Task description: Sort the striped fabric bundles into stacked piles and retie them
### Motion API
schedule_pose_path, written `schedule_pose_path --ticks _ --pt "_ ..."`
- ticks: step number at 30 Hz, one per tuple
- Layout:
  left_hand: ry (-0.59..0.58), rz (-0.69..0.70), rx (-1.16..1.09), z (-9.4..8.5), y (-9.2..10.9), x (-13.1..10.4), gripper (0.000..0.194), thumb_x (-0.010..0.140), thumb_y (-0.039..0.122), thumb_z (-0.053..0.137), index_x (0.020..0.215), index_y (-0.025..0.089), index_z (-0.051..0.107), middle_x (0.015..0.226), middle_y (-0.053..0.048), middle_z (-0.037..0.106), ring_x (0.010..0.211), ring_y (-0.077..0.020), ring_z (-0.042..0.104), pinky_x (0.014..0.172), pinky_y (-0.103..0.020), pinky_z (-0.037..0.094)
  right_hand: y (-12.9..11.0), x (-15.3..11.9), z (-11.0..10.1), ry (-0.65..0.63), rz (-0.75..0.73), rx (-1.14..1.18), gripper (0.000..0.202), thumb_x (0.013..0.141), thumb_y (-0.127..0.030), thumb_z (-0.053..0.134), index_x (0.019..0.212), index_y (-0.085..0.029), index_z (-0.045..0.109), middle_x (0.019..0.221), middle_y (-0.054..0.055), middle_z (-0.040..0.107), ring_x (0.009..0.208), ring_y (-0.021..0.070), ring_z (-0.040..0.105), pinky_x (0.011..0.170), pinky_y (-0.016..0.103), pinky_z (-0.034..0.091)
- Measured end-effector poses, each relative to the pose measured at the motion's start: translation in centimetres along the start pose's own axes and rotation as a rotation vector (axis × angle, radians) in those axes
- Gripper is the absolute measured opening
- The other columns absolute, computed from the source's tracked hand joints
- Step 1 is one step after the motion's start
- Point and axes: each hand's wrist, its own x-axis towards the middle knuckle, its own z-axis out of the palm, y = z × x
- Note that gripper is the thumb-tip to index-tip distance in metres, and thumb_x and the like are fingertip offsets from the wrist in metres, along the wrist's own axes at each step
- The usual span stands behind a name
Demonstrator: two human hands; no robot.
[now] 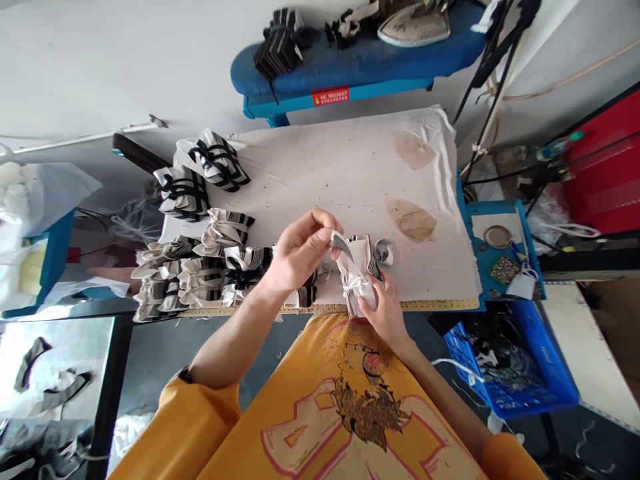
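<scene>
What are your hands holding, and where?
The left hand pinches a small cloth strip by one end; the right hand holds the tied bundle by its side.

The long table [320, 160] is covered with an off-white cloth [300, 187] that hangs in folds at its right end, with dark specks scattered over the middle and two brown, leaf-shaped scorch-like stains [412, 221] toward the right. Tied bundles of black, grey and cream fabric pieces [201, 280] crowd its left end and run along the near edge, beside a yellowish perforated strip [430, 306]. Right of them lie a white-tied cream fabric bundle [357, 283] and a small grey-and-white fabric curl [384, 252].
</scene>
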Motion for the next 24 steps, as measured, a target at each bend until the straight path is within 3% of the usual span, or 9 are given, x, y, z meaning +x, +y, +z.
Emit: schedule_pose_path --ticks 2,4,8,10,13,16,20,24 --pt "0.03 -0.007 -0.082 -0.5 1.1 0.6 0.029 0.097 0.044 0.068 0.091 0.02 0.054 0.079 0.001 0.053 0.059 -0.0082 0.054 0.058 -0.025 0.049 -0.2 0.2 -0.1 -0.027 0.016 0.05 0.049 0.096 -0.044 0.061 0.141 -0.026 0.056 0.154 0.017 0.045 0.143 0.0357 0.049 0.111 0.055 0.05" --pt "0.026 -0.053 -0.023 -1.3 0.7 0.4 0.03 0.096 0.046 0.067 0.092 0.021 0.053 0.08 0.0 0.055 0.062 -0.0106 0.058 0.061 -0.028 0.053 -0.4 0.5 -0.2 -0.07 0.041 0.121 0.044 0.098 -0.045 0.058 0.138 -0.026 0.058 0.154 0.016 0.046 0.143 0.0346 0.049 0.11 0.054 0.051" --pt "0.123 -0.062 0.522 -2.0 -3.0 -2.2 0.009 0.1 0.028 0.058 0.1 0.021 0.053 0.095 -0.004 0.063 0.079 -0.0139 0.065 0.072 -0.03 0.057 -0.3 1.6 -0.4 -0.032 0.099 0.236 0.03 0.099 -0.039 0.053 0.121 -0.023 0.065 0.145 0.017 0.054 0.136 0.0328 0.055 0.11 0.053 0.049" --pt "-0.007 -0.058 0.816 -1.4 -5.2 -3.9 0.003 0.099 0.019 0.053 0.098 0.02 0.055 0.091 -0.003 0.064 0.078 -0.0134 0.063 0.071 -0.028 0.056 0.0 2.1 -0.6 0.022 0.114 0.264 0.022 0.095 -0.035 0.054 0.11 -0.023 0.065 0.138 0.017 0.057 0.13 0.0312 0.058 0.109 0.052 0.049" --pt "-0.271 -0.044 1.094 0.5 -8.0 -5.8 0.009 0.099 0.015 0.054 0.103 0.018 0.061 0.099 -0.006 0.066 0.089 -0.0183 0.065 0.079 -0.032 0.057 0.7 2.6 -1.0 0.057 0.11 0.298 0.012 0.091 -0.031 0.056 0.098 -0.023 0.061 0.134 0.015 0.059 0.129 0.0296 0.057 0.109 0.051 0.048" --pt "-0.364 -0.065 1.266 2.1 -9.6 -6.1 0.007 0.099 0.02 0.059 0.103 0.018 0.064 0.103 -0.008 0.065 0.096 -0.023 0.066 0.084 -0.035 0.057 1.1 2.8 -1.5 0.033 0.11 0.327 0.009 0.09 -0.033 0.057 0.092 -0.024 0.056 0.133 0.015 0.059 0.13 0.0296 0.056 0.108 0.051 0.047" --pt "-0.288 -0.121 1.242 2.6 -10.1 -5.5 0.006 0.093 0.014 0.058 0.092 0.018 0.062 0.097 -0.005 0.065 0.085 -0.0188 0.065 0.071 -0.028 0.052 1.5 3.0 -2.0 0.0 0.105 0.346 0.018 0.09 -0.039 0.06 0.085 -0.024 0.051 0.125 0.015 0.061 0.124 0.0305 0.058 0.105 0.051 0.047" --pt "-0.1 -0.251 0.893 1.2 -9.4 -6.6 0.008 0.085 0.012 0.056 0.085 0.02 0.054 0.078 0.002 0.06 0.062 -0.0105 0.053 0.058 -0.023 0.041 2.3 3.4 -2.7 -0.015 0.116 0.374 0.029 0.086 -0.043 0.067 0.076 -0.025 0.046 0.121 0.014 0.061 0.12 0.0306 0.06 0.103 0.049 0.048"
